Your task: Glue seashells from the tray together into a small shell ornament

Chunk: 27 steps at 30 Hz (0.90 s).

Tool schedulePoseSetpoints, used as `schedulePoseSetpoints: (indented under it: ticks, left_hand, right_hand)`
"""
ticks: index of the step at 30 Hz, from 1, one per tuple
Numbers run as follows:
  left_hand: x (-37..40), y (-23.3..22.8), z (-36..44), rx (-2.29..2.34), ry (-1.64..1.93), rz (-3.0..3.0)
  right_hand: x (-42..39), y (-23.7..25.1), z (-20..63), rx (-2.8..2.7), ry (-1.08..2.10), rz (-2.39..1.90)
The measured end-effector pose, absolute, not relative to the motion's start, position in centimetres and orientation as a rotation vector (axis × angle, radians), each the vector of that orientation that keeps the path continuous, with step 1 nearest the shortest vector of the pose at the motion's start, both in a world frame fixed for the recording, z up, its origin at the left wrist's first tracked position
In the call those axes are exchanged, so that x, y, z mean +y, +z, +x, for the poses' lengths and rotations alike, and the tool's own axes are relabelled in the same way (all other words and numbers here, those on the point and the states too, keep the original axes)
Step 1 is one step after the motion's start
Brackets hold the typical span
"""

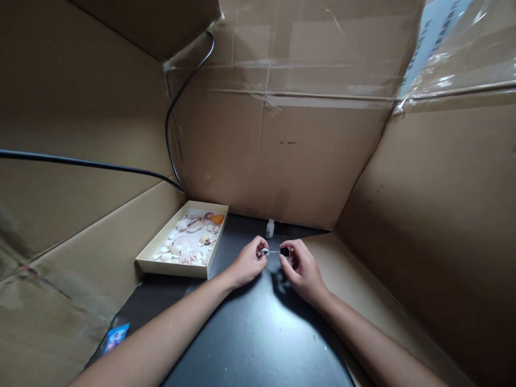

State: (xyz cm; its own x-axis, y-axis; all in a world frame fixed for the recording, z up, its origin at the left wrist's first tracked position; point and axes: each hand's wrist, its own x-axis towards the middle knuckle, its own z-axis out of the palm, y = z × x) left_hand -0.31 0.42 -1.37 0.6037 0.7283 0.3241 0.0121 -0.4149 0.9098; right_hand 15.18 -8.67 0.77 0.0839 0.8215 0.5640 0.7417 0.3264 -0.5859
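Note:
Over a black tabletop (250, 333), my left hand (248, 262) pinches a small white shell (264, 251) between its fingertips. My right hand (301, 269) grips the black cap (285, 251) of a thin brush whose tip points at the shell. The two hands are close together, a few centimetres apart. Just behind them stands a small clear bottle (270, 228), upright and with its top off.
A shallow cream box (177, 267) with several shells lies at the left of the hands. Cardboard walls (290, 161) enclose the space on all sides. A black cable (121, 167) runs along the left wall. A blue card (116, 337) lies at the near left.

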Motion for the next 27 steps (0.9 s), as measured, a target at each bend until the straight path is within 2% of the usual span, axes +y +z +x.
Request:
schedulePoseSetpoints:
  ticks: [16, 27]
  left_hand:
    - [0.42, -1.21, -0.32, 0.61, 0.736, 1.634]
    - [0.16, -1.09, -0.59, 0.61, 0.842, 1.775]
  right_hand:
    - [-8.54, 0.76, 15.21, -1.64, 0.104, -1.424]
    - [-8.53, 0.82, 15.22, -1.627, 0.09, -1.434]
